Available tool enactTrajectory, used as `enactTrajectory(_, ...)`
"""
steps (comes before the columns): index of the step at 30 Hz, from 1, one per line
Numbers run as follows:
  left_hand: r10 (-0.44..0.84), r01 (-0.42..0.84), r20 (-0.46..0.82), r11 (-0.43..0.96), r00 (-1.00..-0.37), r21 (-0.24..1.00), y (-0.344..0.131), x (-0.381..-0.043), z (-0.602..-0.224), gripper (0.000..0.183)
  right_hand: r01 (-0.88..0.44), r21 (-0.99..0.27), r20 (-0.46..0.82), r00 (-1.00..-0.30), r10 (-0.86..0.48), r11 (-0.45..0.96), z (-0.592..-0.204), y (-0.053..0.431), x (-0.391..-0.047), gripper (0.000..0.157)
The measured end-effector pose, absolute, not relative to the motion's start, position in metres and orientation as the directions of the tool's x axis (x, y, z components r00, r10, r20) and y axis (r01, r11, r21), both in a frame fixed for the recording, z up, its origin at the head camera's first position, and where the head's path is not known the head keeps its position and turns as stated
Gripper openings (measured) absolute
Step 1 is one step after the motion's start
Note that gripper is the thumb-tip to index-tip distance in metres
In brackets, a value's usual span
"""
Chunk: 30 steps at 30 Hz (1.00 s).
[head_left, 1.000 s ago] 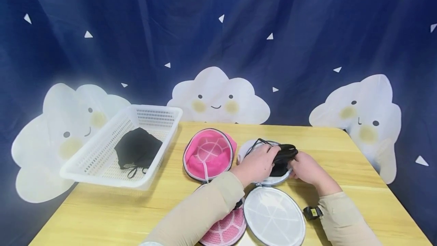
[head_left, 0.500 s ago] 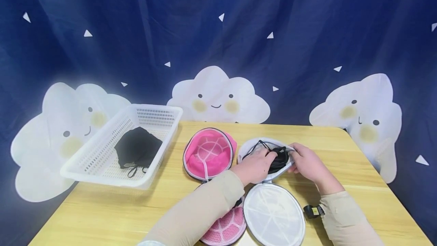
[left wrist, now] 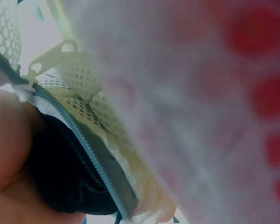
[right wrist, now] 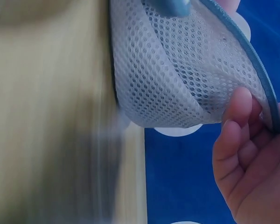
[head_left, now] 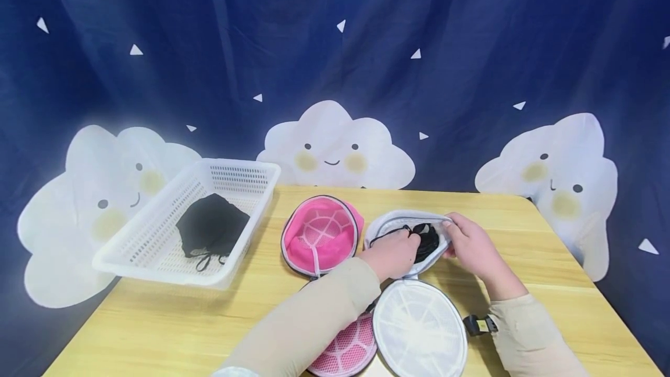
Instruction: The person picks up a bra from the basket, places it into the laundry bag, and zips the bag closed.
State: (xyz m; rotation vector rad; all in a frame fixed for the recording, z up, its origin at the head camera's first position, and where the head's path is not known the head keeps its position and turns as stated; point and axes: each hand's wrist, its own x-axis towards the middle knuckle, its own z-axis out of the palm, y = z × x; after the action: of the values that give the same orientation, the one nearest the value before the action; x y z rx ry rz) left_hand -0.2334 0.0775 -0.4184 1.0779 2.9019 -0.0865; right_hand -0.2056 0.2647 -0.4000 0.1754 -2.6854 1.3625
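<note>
A round white mesh laundry bag (head_left: 383,223) stands unzipped on the table, its lid (head_left: 421,330) folded down towards me. Bunched inside is a black cloth garment (head_left: 429,244) with thin cords. My left hand (head_left: 394,253) reaches over the near left rim and holds the garment down in the bag; its fingertips are partly hidden. Dark cloth (left wrist: 67,168) lies against those fingers beside the zip in the left wrist view. At the bag's right side, my right hand (head_left: 471,247) pinches the rim. The right wrist view shows thumb and fingers on the mesh edge (right wrist: 259,70).
A pink mesh bag (head_left: 335,249) stands unzipped left of the white one, its lid (head_left: 348,348) partly under my left forearm. Farther left, a white plastic basket (head_left: 251,176) holds another black garment (head_left: 211,226) with cords. A blue curtain (head_left: 335,45) hangs behind the wooden table (head_left: 523,220).
The black garment has gone from above the rim down into the white bag, with my left hand following it. My right hand has shifted up and now pulls the rim outward to the right.
</note>
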Motion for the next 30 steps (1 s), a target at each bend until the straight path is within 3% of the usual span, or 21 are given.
enactTrajectory(15,0.533,0.542,-0.133,0.839,-0.836,-0.047,0.091,-0.236,-0.413,0.03,-0.193,-0.689,0.293,-0.956,0.024,0.699,-0.387,0.263,-0.198,0.035)
enactTrajectory(21,0.517,0.534,-0.152,0.839,-0.842,-0.101,0.088,-0.243,-0.416,0.045,-0.175,-0.701,0.309,-0.948,0.074,0.691,-0.382,0.263,-0.197,0.04)
enactTrajectory(28,0.486,0.486,-0.103,0.874,-0.868,0.027,0.083,-0.247,-0.413,0.03,-0.172,-0.725,0.25,-0.968,0.023,0.667,-0.381,0.262,-0.197,0.041)
enactTrajectory(30,0.489,0.484,-0.097,0.872,-0.867,0.071,0.082,-0.245,-0.41,0.034,-0.172,-0.723,0.243,-0.97,0.013,0.669,-0.38,0.262,-0.197,0.043)
